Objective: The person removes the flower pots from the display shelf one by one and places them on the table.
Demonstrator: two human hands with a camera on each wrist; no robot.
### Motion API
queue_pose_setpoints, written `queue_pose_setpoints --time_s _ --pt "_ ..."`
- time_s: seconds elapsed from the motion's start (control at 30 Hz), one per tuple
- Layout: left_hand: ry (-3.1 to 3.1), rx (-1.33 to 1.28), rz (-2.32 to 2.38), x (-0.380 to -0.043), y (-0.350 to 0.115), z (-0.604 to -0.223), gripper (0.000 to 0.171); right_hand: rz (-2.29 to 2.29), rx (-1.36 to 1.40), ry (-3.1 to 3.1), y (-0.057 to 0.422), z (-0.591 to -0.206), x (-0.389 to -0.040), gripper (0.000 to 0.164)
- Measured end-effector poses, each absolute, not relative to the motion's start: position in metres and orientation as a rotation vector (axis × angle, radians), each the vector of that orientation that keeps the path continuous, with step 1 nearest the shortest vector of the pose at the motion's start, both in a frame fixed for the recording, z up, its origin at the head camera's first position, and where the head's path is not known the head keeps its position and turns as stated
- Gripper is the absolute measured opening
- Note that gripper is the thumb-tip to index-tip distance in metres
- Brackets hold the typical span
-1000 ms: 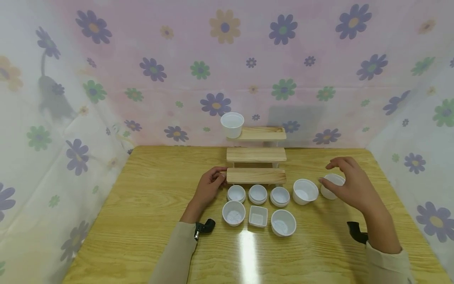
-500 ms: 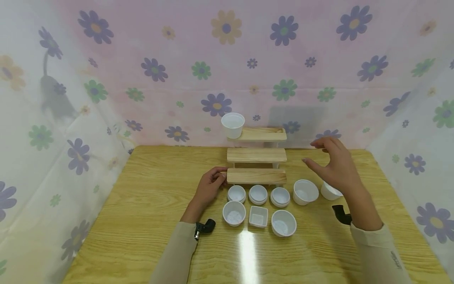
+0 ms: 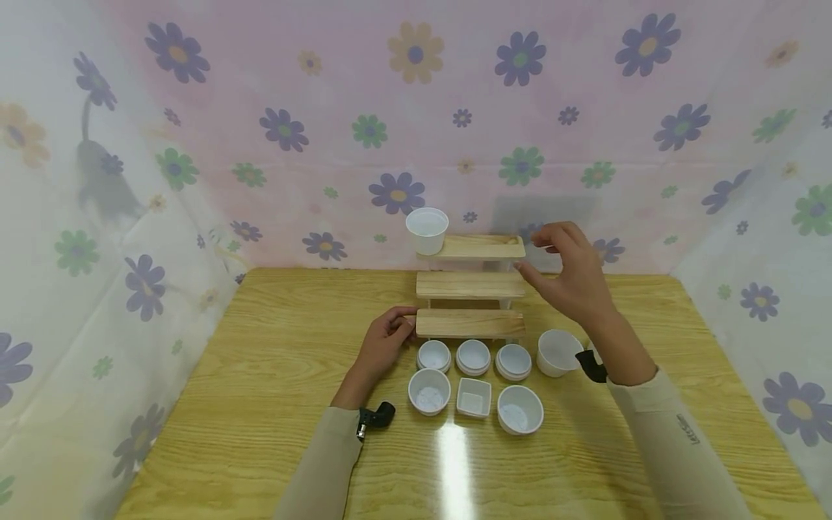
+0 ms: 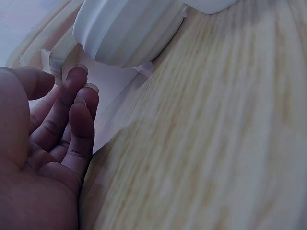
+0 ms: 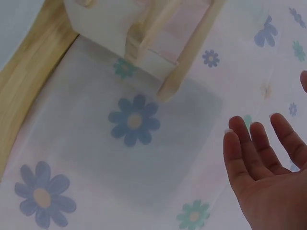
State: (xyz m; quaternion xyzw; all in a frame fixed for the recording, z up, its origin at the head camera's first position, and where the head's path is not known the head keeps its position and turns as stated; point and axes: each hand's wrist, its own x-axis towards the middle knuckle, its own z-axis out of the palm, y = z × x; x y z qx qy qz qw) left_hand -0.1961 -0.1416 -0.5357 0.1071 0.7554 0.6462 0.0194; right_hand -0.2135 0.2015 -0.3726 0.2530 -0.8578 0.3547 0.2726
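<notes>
A tiered display stand with wooden steps (image 3: 470,284) stands at the back of the table. One white cup (image 3: 427,232) sits upright at the left end of its top step. My left hand (image 3: 382,345) touches the left end of the bottom step; in the left wrist view its loosely bent fingers (image 4: 82,127) lie by the stand's side, below a white bowl (image 4: 134,31). With nothing in it, my right hand (image 3: 572,278) hovers by the stand's right side, thumb and fingers apart. The right wrist view shows that hand's fingers (image 5: 233,148) spread before the cloth.
In front of the stand are several white bowls (image 3: 473,356), a square dish (image 3: 474,398) and round cups (image 3: 520,410). A larger cup (image 3: 557,352) stands right of them; another beyond is mostly hidden by my right forearm. Flowered cloth (image 3: 299,195) encloses the table (image 3: 273,433).
My right hand has moved left and up, away from the far-right cup to the stand's right side. My left hand and the cups have stayed in place.
</notes>
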Motion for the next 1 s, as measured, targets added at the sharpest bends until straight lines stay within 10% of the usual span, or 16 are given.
queue_pose_setpoints --time_s 1.0 --pt "2.343 0.322 2.002 -0.195 -0.142 -0.534 0.027 1.041 0.807 -2.331 0.109 -0.329 -0.26 0.058"
